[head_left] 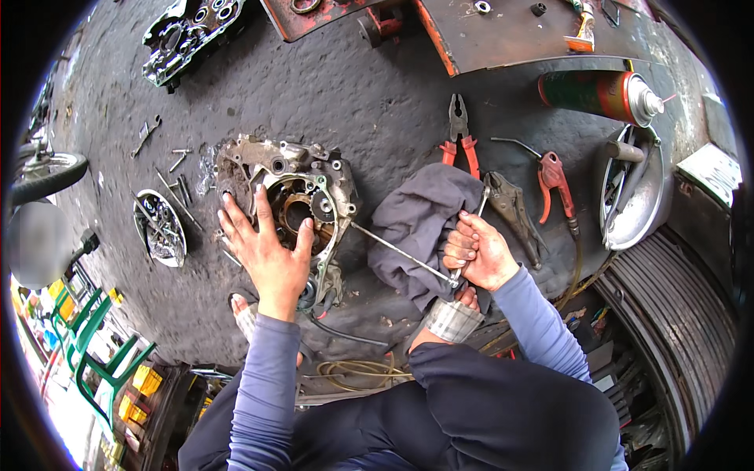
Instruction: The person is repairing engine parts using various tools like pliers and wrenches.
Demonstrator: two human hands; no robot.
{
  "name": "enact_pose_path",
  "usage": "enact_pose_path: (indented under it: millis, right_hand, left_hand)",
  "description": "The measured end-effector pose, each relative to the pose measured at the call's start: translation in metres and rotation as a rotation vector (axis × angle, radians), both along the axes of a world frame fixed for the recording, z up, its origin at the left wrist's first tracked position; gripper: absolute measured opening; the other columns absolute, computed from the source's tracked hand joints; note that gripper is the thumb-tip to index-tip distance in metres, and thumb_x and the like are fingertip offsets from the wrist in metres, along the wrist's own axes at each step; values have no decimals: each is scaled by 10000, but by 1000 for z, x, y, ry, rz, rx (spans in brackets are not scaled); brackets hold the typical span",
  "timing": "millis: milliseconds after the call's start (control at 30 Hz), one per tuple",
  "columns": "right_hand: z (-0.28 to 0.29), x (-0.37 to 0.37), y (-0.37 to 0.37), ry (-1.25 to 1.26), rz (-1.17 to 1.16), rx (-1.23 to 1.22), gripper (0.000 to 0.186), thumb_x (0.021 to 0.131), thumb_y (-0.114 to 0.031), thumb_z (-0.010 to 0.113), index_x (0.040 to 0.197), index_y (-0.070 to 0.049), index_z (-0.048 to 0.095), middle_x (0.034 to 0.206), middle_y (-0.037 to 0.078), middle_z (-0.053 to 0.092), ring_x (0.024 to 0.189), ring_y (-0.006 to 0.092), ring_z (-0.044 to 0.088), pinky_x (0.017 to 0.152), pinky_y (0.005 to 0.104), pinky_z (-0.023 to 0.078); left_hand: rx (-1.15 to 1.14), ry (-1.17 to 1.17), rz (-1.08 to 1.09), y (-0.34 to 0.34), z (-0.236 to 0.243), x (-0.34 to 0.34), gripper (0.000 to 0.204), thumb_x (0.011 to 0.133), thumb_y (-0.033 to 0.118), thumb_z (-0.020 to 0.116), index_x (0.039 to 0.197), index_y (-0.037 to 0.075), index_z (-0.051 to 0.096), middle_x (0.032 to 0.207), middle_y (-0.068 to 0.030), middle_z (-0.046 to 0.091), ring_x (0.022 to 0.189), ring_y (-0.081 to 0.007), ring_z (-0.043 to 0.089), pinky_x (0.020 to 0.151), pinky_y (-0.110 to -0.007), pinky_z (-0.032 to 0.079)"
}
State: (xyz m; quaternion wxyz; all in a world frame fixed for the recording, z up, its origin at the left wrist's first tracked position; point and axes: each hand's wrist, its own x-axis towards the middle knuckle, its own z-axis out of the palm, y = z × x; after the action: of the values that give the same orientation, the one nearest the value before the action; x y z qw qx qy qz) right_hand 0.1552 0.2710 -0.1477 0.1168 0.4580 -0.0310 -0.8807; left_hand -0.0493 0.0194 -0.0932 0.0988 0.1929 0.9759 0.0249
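Note:
My left hand (271, 255) lies with fingers spread on a greasy metal engine case (334, 177), over its round opening. A gear and bearing bore show inside the case. My right hand (481, 255) is closed around the handle of a T-handle wrench (400, 251). The wrench's long shaft slants left toward the case, and its tip meets the case's right edge; what it engages is too small to tell. Beneath the shaft and beside my right hand lies a crumpled dark grey cloth (416, 208). Locking pliers (514, 212) rest just right of the cloth.
Red-handled pliers (459, 129), a red air blow gun (554, 184), a spray can (601, 96) and a metal bowl (632, 208) lie to the right. At left sits a dish of bolts (159, 228). Another engine case (188, 39) stands far left, and a hose (353, 375) coils near my feet.

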Motion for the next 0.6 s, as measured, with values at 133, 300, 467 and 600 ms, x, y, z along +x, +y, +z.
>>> enact_pose_path:
  millis: [133,300,467,600]
  right_hand:
    - [0,3,-5,12,-36,-117,495,1024,-302,558,601,-186,329,550,-61,248,505,77,289,540,272,286]
    - [24,4,-23,-56,-94,-66,525,1046,-366,533,598,-176,336,555,-56,262,505,78,281,528,265,278]
    - [29,10,-30,-72,-160,34,540,1066,-399,501,604,-171,339,557,-58,269,497,75,284,504,265,272]
    - [17,11,-31,-60,-200,-37,537,1067,-407,494,608,-174,340,563,-69,273,474,57,270,472,236,265]
  left_hand:
    - [27,-4,1,-4,-2,-1,836,830,334,755,1557,187,371,1638,-247,181,1488,-492,179,1198,-589,182]
    - [71,-4,-19,-18,-4,-4,828,830,306,751,1557,175,378,1635,-247,192,1485,-486,198,1207,-556,190]
    - [97,-9,-26,-16,-3,-5,835,829,291,750,1564,176,370,1633,-247,195,1480,-486,211,1206,-553,197]
    - [91,0,-24,-12,-4,-4,832,830,294,753,1562,181,374,1632,-245,199,1481,-483,214,1206,-554,198]
